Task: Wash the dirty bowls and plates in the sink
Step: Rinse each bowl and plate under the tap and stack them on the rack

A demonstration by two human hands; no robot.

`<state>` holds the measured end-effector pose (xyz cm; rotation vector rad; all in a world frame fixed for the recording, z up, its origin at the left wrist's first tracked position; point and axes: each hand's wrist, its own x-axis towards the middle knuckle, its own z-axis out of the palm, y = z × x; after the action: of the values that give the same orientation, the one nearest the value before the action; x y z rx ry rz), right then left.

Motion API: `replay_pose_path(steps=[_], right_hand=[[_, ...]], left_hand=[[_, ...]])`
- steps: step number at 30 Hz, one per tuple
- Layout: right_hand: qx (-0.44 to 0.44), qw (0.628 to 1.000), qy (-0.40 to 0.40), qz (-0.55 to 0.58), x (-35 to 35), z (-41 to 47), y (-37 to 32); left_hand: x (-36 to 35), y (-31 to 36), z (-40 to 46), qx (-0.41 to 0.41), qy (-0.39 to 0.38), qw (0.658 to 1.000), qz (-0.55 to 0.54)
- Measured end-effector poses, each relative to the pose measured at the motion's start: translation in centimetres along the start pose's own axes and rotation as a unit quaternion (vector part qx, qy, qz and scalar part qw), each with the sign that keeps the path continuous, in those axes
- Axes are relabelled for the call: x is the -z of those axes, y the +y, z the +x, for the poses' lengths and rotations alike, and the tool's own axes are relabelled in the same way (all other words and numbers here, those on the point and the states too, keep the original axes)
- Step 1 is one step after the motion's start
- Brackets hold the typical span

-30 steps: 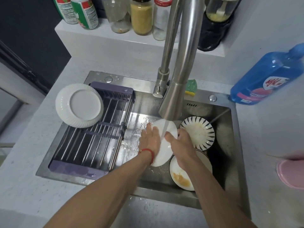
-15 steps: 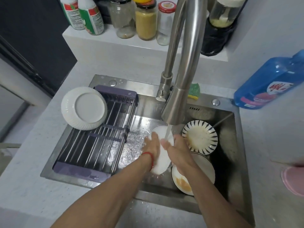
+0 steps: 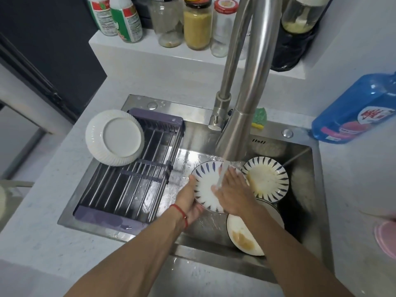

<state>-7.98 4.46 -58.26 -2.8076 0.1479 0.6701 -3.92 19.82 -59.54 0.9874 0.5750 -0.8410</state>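
A pale speckled worktop point(image 3: 64, 243) is wrapping a steel sink point(image 3: 308, 189), with a rack point(image 3: 132, 189) sitting over its left end and a shelf of jars along the back. You are holding a striped plate point(image 3: 205, 189) tilted under the tap point(image 3: 235, 133) near the sink's middle: your left hand point(image 3: 189, 202) is curling around its left rim while your right hand point(image 3: 232, 191) is lying flat on its face, fingers straight. Judge it stiff, breakable and slippery when wet, so keep gripping the rim. Two soiled plates point(image 3: 265, 179) are waiting at the sink's right end.
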Motion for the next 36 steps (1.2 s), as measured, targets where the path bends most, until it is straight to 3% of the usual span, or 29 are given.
replay_pose_path(steps=[2, 4, 6, 7, 9, 10, 12, 15, 18, 22, 25, 27, 29, 32, 34, 36], right_hand=[[0.018, 0.999, -0.009, 0.042, 0.8, 1.0, -2.2], [0.125, 0.989, -0.041, 0.068, 1.6, -0.9, -3.8], [0.191, 0.981, -0.012, 0.028, 1.6, -4.0, -2.7], [0.178, 0.984, 0.023, -0.015, 0.9, -4.6, -1.4], [0.051, 0.995, 0.038, -0.072, 0.1, -3.9, 1.2], [-0.026, 0.997, 0.029, -0.064, -0.2, -3.0, 1.3], [-0.069, 0.997, 0.033, -0.031, -0.2, -0.6, -0.4], [0.079, 0.996, 0.03, -0.015, 0.1, 0.2, -3.2], [0.248, 0.969, 0.015, 0.001, -0.2, -3.7, -1.4], [0.271, 0.947, 0.148, -0.094, -1.7, -5.8, 3.4], [0.247, 0.925, 0.257, -0.13, -2.1, -4.7, 2.8], [0.251, 0.909, 0.31, -0.121, -1.8, -4.5, 1.8], [0.229, 0.915, 0.329, -0.049, -1.6, -5.0, 0.7], [0.063, 0.927, 0.274, 0.248, -1.1, -4.2, -1.9], [-0.063, 0.859, 0.215, 0.461, -0.5, -3.5, -3.5], [-0.146, 0.761, 0.198, 0.601, 0.5, -3.3, -4.2]], left_hand=[[-1.4, -0.3, -0.5, 0.011, -0.007, 0.999, -0.039], [-1.8, 0.3, -0.2, 0.01, 0.011, 1.0, -0.014], [-1.3, 0.9, 0.2, 0.003, 0.04, 0.999, 0.002], [-1.1, 1.0, 0.5, -0.009, 0.062, 0.998, 0.003], [-1.5, 0.6, 0.4, -0.025, 0.089, 0.996, 0.01], [-2.0, 0.2, 0.3, -0.026, 0.088, 0.996, 0.015], [-3.0, -0.8, -0.1, -0.004, 0.078, 0.997, 0.016], [-3.1, -0.3, -0.5, -0.001, 0.061, 0.998, 0.032], [-1.6, 1.1, -0.3, 0.004, 0.091, 0.992, 0.087], [1.1, 0.5, 2.6, -0.012, 0.133, 0.981, 0.139], [2.1, 0.2, 5.6, 0.002, 0.122, 0.984, 0.13], [0.0, 2.3, 2.7, -0.002, 0.123, 0.984, 0.127], [-1.7, 3.0, 1.3, -0.03, 0.116, 0.985, 0.127], [-5.4, 2.2, -0.6, -0.067, 0.059, 0.99, 0.106], [-7.2, 0.5, -0.7, -0.104, 0.06, 0.968, 0.219], [-6.9, -0.5, -0.1, -0.157, 0.089, 0.924, 0.336]])
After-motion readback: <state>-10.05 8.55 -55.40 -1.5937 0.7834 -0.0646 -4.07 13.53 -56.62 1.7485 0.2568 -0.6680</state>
